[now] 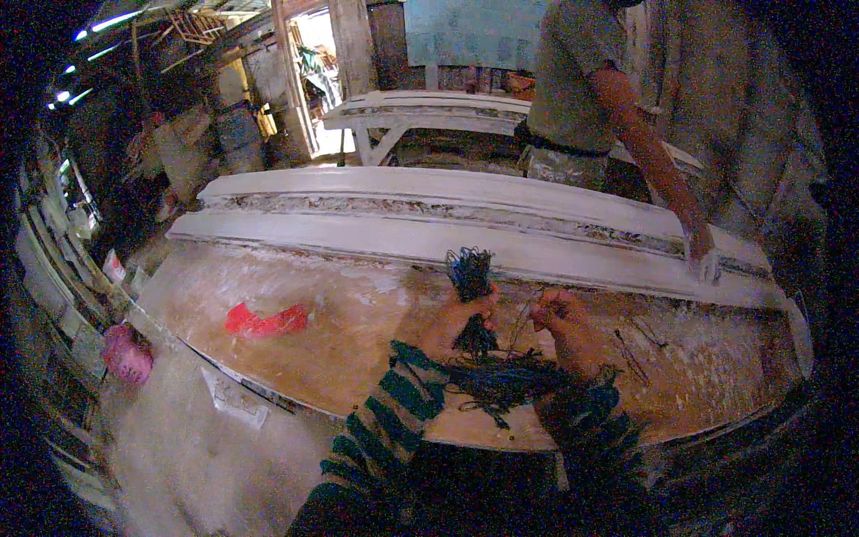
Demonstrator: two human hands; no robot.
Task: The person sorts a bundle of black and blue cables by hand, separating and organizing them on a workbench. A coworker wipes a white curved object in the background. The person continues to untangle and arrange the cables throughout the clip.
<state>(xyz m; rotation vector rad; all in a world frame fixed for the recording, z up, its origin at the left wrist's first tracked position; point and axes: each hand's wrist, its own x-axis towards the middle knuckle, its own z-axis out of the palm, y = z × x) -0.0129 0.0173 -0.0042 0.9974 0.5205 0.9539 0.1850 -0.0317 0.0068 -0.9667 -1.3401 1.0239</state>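
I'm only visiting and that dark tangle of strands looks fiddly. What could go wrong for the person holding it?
1. The left hand grips a bundle of dark strands while the right hand pinches a few; the loose mass hanging between the wrists could knot.
2. Strands trailing on the dusty worktable might pick up grit.
3. Another person's hand works on the long white moulding close by; elbows could bump.
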